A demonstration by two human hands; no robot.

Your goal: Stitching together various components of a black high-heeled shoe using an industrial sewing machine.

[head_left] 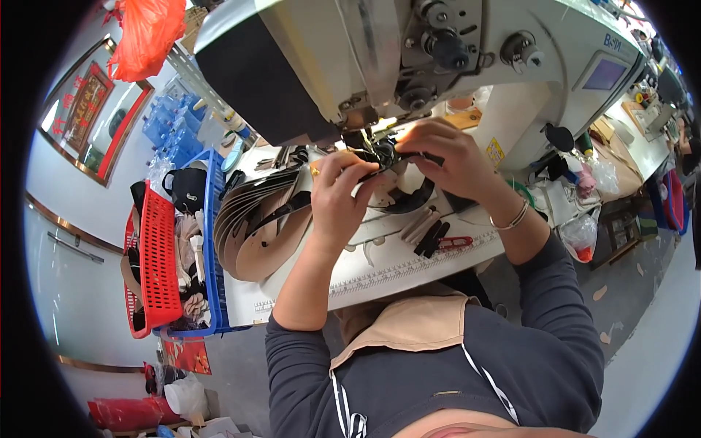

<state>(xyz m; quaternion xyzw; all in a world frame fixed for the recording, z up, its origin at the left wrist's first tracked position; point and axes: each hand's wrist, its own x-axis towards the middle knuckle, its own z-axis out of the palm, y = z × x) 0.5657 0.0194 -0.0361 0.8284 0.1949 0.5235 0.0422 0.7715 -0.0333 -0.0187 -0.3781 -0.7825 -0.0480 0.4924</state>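
A large white sewing machine stands over the table, its lit needle area right above my fingertips. My left hand, a ring on one finger, pinches the near left edge of a small dark piece under the needle. From the other side, the fingers of my right hand are closed on the same piece. Fingers and machine parts partly hide it, so its exact kind does not show. Beside my left forearm lies a fanned stack of curved beige panels with dark strips.
Along the table's front edge runs a ruler tape. Red-handled snips lie near several short dark and grey strips. To the left stand a red basket and a blue crate, both filled with pieces. A red plastic bag hangs above.
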